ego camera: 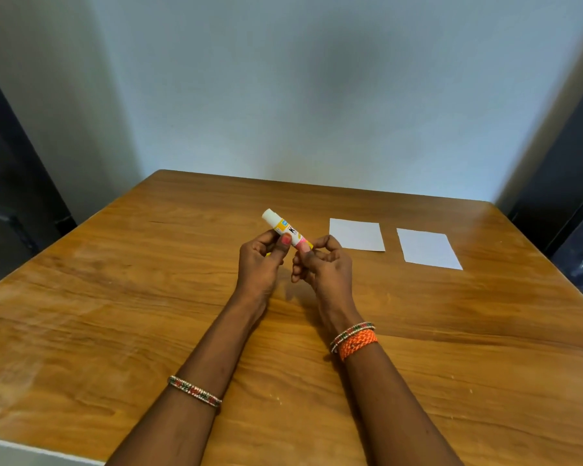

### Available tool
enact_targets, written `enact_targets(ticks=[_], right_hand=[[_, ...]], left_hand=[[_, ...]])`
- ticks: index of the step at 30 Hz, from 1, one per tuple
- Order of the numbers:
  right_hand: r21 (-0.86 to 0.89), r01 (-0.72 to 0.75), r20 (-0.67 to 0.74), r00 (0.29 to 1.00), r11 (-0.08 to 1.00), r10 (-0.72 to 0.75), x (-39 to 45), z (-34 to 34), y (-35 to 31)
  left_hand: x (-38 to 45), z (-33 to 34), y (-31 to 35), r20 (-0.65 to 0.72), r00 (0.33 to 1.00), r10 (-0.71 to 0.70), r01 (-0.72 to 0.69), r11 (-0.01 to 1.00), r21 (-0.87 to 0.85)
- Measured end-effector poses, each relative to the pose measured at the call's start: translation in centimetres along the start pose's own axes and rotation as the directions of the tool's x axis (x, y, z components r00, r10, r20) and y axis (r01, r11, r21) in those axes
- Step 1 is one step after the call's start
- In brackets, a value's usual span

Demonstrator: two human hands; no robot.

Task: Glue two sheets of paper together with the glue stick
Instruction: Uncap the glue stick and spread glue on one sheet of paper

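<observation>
Glue stick (285,231) slants up-left between fingers: left hand (261,260) pinches middle, right hand (320,264) pinches bottom end; white tip free.

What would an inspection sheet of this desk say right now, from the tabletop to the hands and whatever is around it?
Surface: wooden table, grain and faint scuffs showing.
Job's things: glue stick held above the table, white end pointing up and away; two white paper sheets, the nearer sheet and the farther sheet, lying flat and apart on the right.
Clutter: a few tiny pale specks near the front edge.
Hands: left hand grips the glue stick's middle; right hand pinches its lower end with its fingers.
Cables: nothing seen.
Surroundings: pale wall behind; dark furniture at both sides, blurred.
</observation>
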State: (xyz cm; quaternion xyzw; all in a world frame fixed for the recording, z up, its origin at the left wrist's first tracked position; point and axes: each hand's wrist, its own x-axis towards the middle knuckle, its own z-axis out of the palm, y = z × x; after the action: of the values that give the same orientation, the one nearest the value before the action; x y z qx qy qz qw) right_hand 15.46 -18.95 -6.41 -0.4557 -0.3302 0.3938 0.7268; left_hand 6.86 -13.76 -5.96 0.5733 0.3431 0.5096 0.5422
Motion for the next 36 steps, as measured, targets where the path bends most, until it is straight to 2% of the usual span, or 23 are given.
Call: enact_targets(ticks=[4, 7, 9, 15, 20, 26, 33, 36], right_hand=[[-0.085, -0.059, 0.037, 0.997, 0.995, 0.062, 0.2, -0.1, 0.3], [-0.233, -0.086, -0.026, 0.996, 0.969, 0.083, 0.1, 0.2, 1.0], [-0.246, -0.083, -0.058, 0.996, 0.966, 0.071, 0.1, 0.3, 1.2], [-0.169, 0.011, -0.074, 0.997, 0.986, -0.024, 0.4, 0.3, 0.9], [-0.169, 0.090, -0.032, 0.995, 0.982, -0.096, 0.4, 0.5, 1.3], [-0.318, 0.153, -0.005, 0.987, 0.935, -0.163, 0.5, 0.1, 1.1], [-0.393, 0.083, 0.005, 0.996, 0.916, -0.089, 0.2, -0.3, 0.2], [-0.329, -0.001, -0.093, 0.995, 0.944, -0.031, -0.1, 0.0, 0.4]], left_hand=[[0.6, -0.2, -0.2, 0.017, 0.999, -0.029, 0.029, 1.000, 0.005], [0.5, 0.1, -0.4, 0.035, 0.999, -0.032, 0.032, 0.999, 0.011], [0.5, 0.3, -0.4, 0.051, 0.998, -0.029, 0.028, 0.999, 0.019], [0.5, 0.4, -0.4, 0.062, 0.997, 0.037, -0.041, 0.997, 0.066], [0.3, 0.6, 0.0, 0.018, 0.999, -0.047, 0.048, 0.998, -0.035], [0.6, 0.4, 0.1, -0.016, 0.996, -0.088, 0.087, 0.996, -0.029], [0.4, 0.5, -0.2, 0.016, 0.992, -0.122, 0.123, 0.991, -0.052], [0.0, 0.8, -0.1, 0.059, 0.994, -0.092, 0.094, 0.995, -0.035]])
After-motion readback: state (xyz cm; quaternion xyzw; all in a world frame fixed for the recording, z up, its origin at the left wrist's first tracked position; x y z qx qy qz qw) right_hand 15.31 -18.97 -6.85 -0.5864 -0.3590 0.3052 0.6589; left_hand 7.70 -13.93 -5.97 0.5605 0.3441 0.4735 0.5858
